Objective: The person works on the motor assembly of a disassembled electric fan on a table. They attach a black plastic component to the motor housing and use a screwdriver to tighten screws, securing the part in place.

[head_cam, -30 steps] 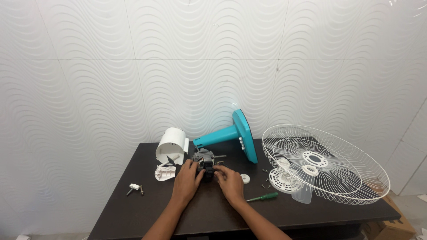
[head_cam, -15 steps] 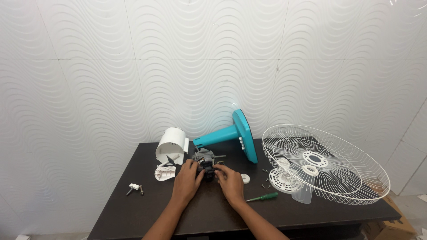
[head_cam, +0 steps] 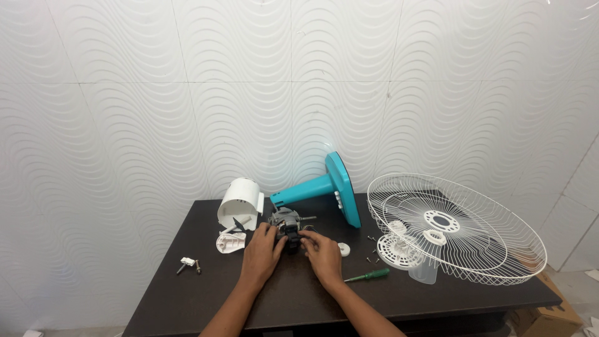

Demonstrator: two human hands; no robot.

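Note:
A grey metal fan motor (head_cam: 286,221) with a short shaft sits on the dark table (head_cam: 187,293), just in front of the teal fan stand (head_cam: 324,186) lying on its side. My left hand (head_cam: 261,251) grips the motor from the left. From the right, my right hand (head_cam: 322,253) has its fingertips on the motor's dark front part. The white motor cover (head_cam: 240,201) lies to the left of the motor, with a smaller white cover piece (head_cam: 229,241) below it.
White wire fan guards (head_cam: 458,228) lean at the table's right end, over a white hub piece (head_cam: 399,249). A green screwdriver (head_cam: 369,275) lies right of my right hand, beside a white cap (head_cam: 343,249) and loose screws (head_cam: 373,253). A small white part (head_cam: 188,263) lies far left.

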